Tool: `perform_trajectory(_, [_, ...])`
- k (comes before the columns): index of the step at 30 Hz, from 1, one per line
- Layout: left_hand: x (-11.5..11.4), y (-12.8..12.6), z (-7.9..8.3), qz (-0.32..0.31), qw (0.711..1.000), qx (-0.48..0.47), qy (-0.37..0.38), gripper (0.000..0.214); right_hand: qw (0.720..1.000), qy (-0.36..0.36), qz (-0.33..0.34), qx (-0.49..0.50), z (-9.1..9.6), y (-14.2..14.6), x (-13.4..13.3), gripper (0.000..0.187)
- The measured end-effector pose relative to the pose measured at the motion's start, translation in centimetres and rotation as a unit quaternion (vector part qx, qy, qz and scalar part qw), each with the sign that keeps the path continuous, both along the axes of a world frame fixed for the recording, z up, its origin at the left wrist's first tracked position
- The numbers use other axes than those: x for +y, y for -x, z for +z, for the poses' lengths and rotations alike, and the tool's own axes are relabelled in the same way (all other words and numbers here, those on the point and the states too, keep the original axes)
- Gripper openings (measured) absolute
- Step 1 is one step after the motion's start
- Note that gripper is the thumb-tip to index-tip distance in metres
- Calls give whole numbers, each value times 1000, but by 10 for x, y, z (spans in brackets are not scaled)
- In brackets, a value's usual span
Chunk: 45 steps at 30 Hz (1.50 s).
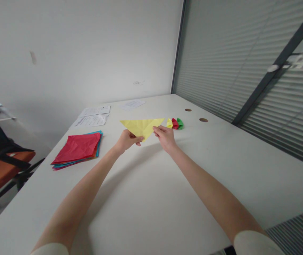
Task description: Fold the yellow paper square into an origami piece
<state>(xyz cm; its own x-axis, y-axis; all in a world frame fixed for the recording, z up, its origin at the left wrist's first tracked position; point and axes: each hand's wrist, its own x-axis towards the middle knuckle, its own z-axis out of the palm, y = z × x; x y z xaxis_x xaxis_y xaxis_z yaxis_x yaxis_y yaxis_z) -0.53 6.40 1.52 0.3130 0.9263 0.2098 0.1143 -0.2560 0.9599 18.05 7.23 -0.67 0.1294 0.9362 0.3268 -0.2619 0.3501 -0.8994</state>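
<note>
A yellow sheet of paper [142, 124], folded into a triangle with its long edge uppermost, is held up above the table between both hands. Its surface shows crease lines. My left hand [128, 139] pinches it near the lower point, thumb in front. On the right slanting edge, my right hand [164, 134] grips the paper between thumb and fingers. Just beyond the right hand lie small folded paper pieces in yellow [169, 123], red [175, 123] and green [180, 123], side by side on the table.
A stack of red and blue paper sheets [77, 147] lies on the white table [151, 212] at left. Printed pages [91, 119] rest near the back edge. Two round holes [203, 120] pierce the tabletop at right. An orange-seated chair [5, 163] stands beyond the left edge.
</note>
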Motion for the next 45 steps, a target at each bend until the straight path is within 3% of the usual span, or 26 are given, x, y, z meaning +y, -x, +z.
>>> perform_trajectory(6, [0, 3, 3, 2, 1000, 14, -5, 26, 997, -18, -66, 24, 15, -27, 14, 27])
perform_trajectory(13, [5, 7, 0, -5, 1000, 26, 0, 24, 988, -21, -152, 6, 22, -44, 19, 35])
perform_trajectory(15, [6, 7, -2, -15, 999, 30, 5, 24, 989, -17, -138, -55, 25, -44, 15, 38])
perform_trajectory(18, [6, 6, -3, -33, 999, 40, 5, 26, 986, 17, -50, -155, 29, -43, 8, 38])
perform_trajectory(21, [2, 5, 1, -35, 999, 25, 5, 31, 981, 54, -18, -183, 32, -44, 5, 35])
perform_trajectory(25, [-4, 2, 8, 15, 997, -70, 10, 41, 982, 57, -17, -177, 30, -44, 5, 29])
perform_trajectory(28, [-3, 2, 8, 63, 990, -128, -4, 46, 978, 58, 22, -200, 25, -42, 6, 29])
perform_trajectory(32, [3, 3, 5, 135, 981, -130, -54, 38, 957, 54, 55, -279, 16, -41, 7, 29])
perform_trajectory(34, [4, 4, 4, 161, 979, -87, -85, 33, 945, 20, 26, -326, 14, -41, 7, 42])
perform_trajectory(36, [3, 6, 3, 177, 973, -18, -145, 27, 929, -40, -20, -367, 15, -42, 5, 66])
perform_trajectory(39, [0, 8, -2, 175, 925, 144, -305, 17, 872, -153, -81, -457, 23, -43, -1, 80])
perform_trajectory(42, [-2, 7, -14, 135, 827, 328, -437, 21, 781, -233, -100, -571, 23, -41, -9, 72])
perform_trajectory(45, [-3, 2, -30, 84, 746, 429, -503, 23, 712, -268, -60, -646, 6, -38, -14, 53])
